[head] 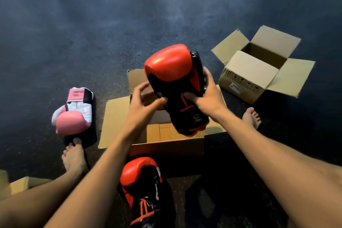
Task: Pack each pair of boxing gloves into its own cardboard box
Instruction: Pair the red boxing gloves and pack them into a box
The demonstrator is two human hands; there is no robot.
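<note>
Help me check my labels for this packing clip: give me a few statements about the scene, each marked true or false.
1. The left hand and the right hand both hold a red and black boxing glove above the near cardboard box. True.
2. The second red and black glove already sits inside that box. False: it lies on the floor in front of the box, nearer the person.
3. A pink and white boxing glove lies to the left of the near box. True.
4. The far cardboard box has its flaps closed. False: its flaps are open.
</note>
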